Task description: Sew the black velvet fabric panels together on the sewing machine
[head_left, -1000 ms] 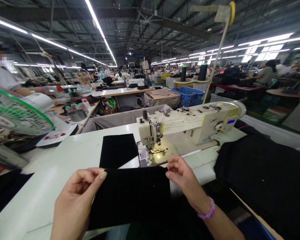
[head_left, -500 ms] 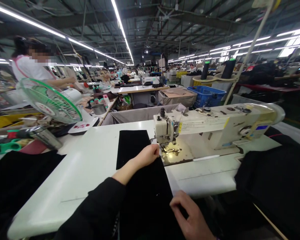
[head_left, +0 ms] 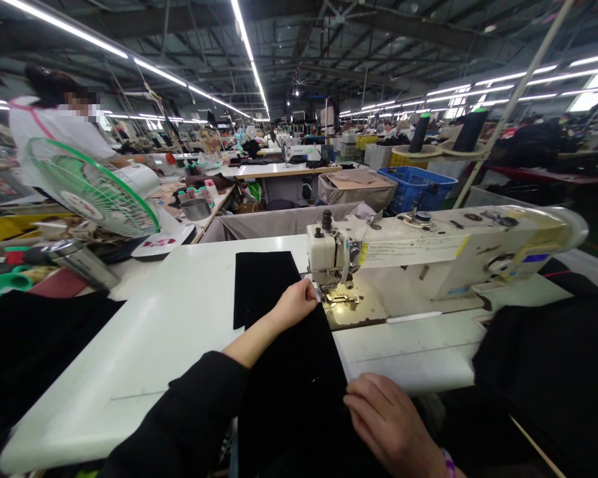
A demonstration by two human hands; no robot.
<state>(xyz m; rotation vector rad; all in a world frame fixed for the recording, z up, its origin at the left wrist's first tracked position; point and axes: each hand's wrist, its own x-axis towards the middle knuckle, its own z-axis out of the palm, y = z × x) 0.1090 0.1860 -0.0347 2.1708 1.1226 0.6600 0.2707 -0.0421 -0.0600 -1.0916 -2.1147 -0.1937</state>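
Note:
A long strip of black fabric (head_left: 299,358) lies on the white sewing table (head_left: 169,325), running from my lap towards the needle. My left hand (head_left: 295,302) reaches forward and pinches the fabric's far right edge just left of the presser foot (head_left: 339,297) of the cream sewing machine (head_left: 428,255). Near the table's front edge, my right hand (head_left: 386,421) rests on the fabric's near right edge with its fingers curled down on it. A second black piece (head_left: 259,279) lies flat behind the left hand.
A green-caged fan (head_left: 92,189) and a metal flask (head_left: 82,262) stand at the left, with black cloth (head_left: 24,345) below them. A black fabric pile (head_left: 548,372) fills the right. A person in white (head_left: 54,126) works at the far left. Thread cones (head_left: 418,133) stand behind.
From holding the fabric's top edge with both hands, my left hand reached forward to the presser foot and my right hand dropped to the near edge. In the last half second little moved.

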